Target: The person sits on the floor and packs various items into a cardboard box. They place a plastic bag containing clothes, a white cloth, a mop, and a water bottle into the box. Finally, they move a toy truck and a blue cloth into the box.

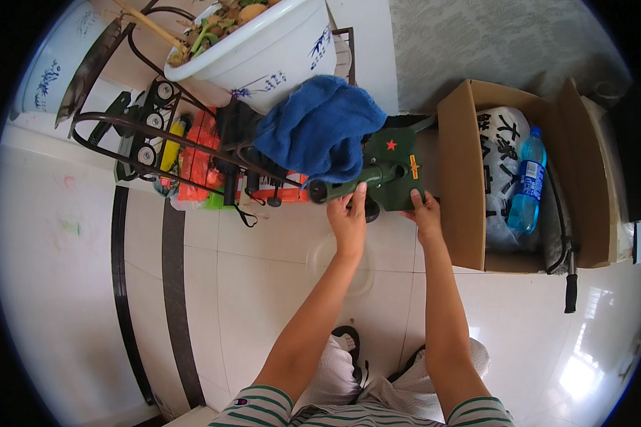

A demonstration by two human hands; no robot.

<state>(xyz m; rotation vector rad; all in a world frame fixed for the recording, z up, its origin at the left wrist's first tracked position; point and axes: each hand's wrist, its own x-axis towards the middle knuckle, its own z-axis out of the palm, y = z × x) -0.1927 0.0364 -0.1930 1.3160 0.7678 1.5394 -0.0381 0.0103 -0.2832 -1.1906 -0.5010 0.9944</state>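
A dark-green military-style toy [392, 189], probably a toy cannon, is before me between the rack and the cardboard box. It has a flat plate with a red star and a yellow emblem, a barrel-like cylinder, and a dark wheel partly showing below. Fingers of my left hand [350, 227] grip the cylinder from beneath, thumb on its near side. My right hand [427, 216] pinches the plate's lower right edge, thumb on top. A blue cloth [320, 128] hangs down just left of the toy and hides part of it.
A dark metal rack [155, 131] bears a white plant pot [262, 69]; toys and bags crowd its lower level. At right stands an open cardboard box [462, 181] holding a stuffed plastic bag [499, 160] and blue bottle [529, 181]. A black-gripped handle [570, 293] juts from it.
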